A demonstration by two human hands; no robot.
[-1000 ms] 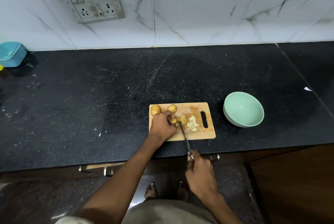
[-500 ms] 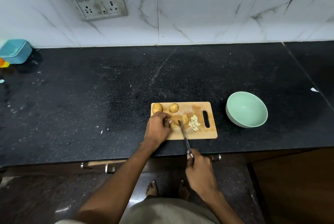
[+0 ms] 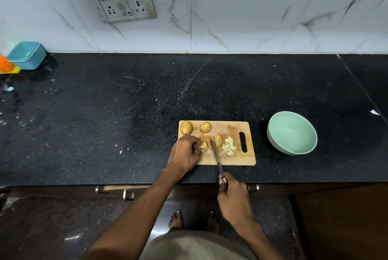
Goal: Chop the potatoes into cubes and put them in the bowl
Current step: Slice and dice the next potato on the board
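The left hand (image 3: 184,153), just below centre of the frame, pinches a cut potato piece (image 3: 203,145) against the board (image 3: 241,159), fingers curled round it. The right hand (image 3: 234,198), lower and to the right, grips the handle of the knife (image 3: 215,155), whose blade runs up across the board between that piece and a second piece (image 3: 218,140). Right of this lies a small heap of cubes (image 3: 229,146); two whole potatoes (image 3: 186,127) sit along the board's upper edge. The bowl (image 3: 291,132) stands on the tabletop (image 3: 126,102), apart from the board to the right, with nothing visible inside it.

The chief risk, I judge, is the blade meeting the left fingertips: the held piece is small and they sit close to the cutting line. A rounded piece may also roll under pressure, giving uneven cuts. The board lies near the tabletop's lower edge, so a hard push could shift it or send cubes to the floor. The whole potatoes could roll off the board's upper edge.
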